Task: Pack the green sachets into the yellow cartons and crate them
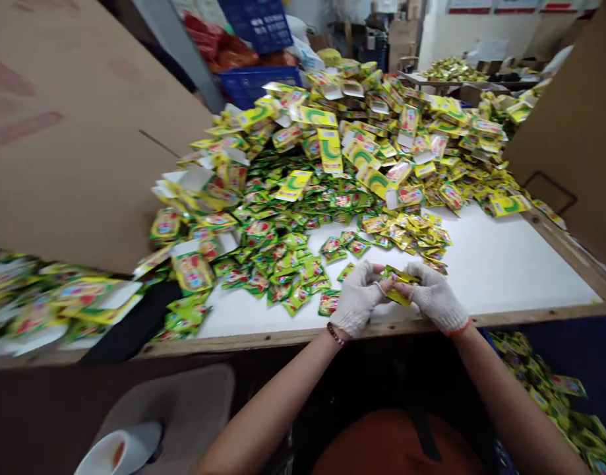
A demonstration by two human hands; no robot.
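Note:
Both my hands wear white knit gloves and meet just above the table's near edge. My left hand (356, 300) and my right hand (435, 297) pinch a small stack of yellow-green sachets (399, 285) between their fingertips. Just beyond them, green sachets (283, 264) lie scattered on the white table top (505, 264). A big heap of yellow-green packets and flat cartons (362, 138) fills the far half of the table.
Tall cardboard sheets stand at the left (70, 132) and right (574, 125) of the table. A blue bin with sachets (554, 389) sits low at my right. A white cup (117, 452) stands low left. Blue crates (258, 39) are behind the heap.

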